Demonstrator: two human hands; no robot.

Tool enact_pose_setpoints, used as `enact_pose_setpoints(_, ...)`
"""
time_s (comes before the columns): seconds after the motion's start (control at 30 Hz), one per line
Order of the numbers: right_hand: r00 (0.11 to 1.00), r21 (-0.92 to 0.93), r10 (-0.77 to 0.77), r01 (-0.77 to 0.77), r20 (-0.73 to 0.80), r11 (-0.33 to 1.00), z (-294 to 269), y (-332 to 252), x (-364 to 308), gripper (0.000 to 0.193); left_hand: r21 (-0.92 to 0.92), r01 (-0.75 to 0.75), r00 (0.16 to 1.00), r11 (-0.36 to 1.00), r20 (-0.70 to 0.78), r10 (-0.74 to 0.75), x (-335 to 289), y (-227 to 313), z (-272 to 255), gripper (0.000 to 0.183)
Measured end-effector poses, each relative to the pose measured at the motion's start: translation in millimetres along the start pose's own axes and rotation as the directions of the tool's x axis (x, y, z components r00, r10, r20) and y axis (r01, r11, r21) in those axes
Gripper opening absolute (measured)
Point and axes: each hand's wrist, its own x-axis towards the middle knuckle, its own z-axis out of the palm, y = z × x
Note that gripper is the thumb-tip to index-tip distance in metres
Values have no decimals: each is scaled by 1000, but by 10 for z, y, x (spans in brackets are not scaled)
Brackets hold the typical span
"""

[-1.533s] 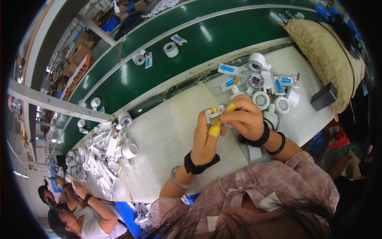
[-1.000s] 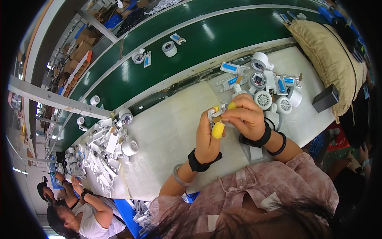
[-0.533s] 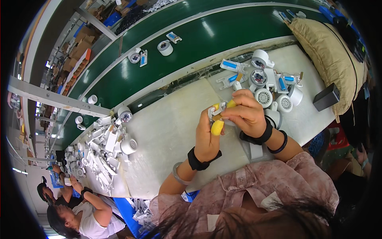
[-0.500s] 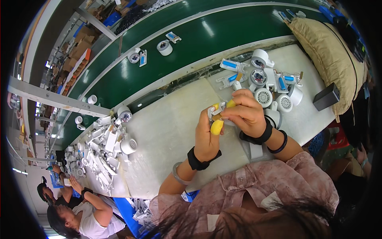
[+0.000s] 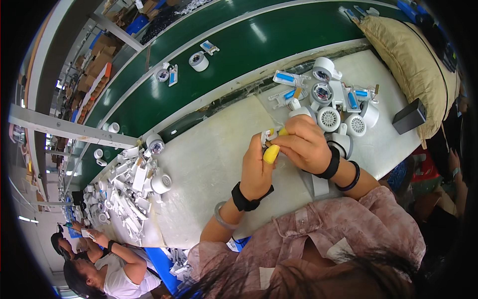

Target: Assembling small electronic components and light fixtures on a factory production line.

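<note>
Over the middle of the worktable, my left hand is closed on a small white plastic part, held upright between thumb and fingers. My right hand comes in from the right, its thumb and fingertips pinching a small brown piece against that part. Yellow finger cots cover some of my fingertips. My fingers partly hide the held part, so its exact kind does not show. Right beyond my right hand stand several white round fan-like housings and white frames with blue cylinders.
A heap of white plastic parts lies on the left. Behind the table runs a green conveyor belt carrying housings. A black box and a tan sack are at right. Two people sit at the lower left; a blue bin is near.
Both hands have shifted slightly left and remain together on the white part. Housings on the belt have moved a little to the left. The nearer co-worker's hands have changed position.
</note>
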Motion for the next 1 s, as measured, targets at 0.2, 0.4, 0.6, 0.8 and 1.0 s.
enact_pose_setpoints(0.2,995,91,-85,80,52,993,-24,94,-3,25,-133,70,994,989,91,-58,-14,44,-35,27)
enact_pose_setpoints(0.4,996,51,-91,91,12,995,10,62,-57,26,-128,45,998,991,54,-38,-37,42,-6,26)
enact_pose_setpoints(0.6,995,39,-96,95,13,995,-11,28,-45,28,-112,46,999,993,-5,-47,-20,93,24,23)
enact_pose_setpoints(0.8,999,15,26,-26,-21,1000,44,-102,-47,34,-90,69,997,994,-38,-73,27,85,-12,19)
enact_pose_setpoints(1.0,987,49,96,-103,130,994,-188,-245,382,30,152,-182,983,972,13,182,55,409,-360,42)
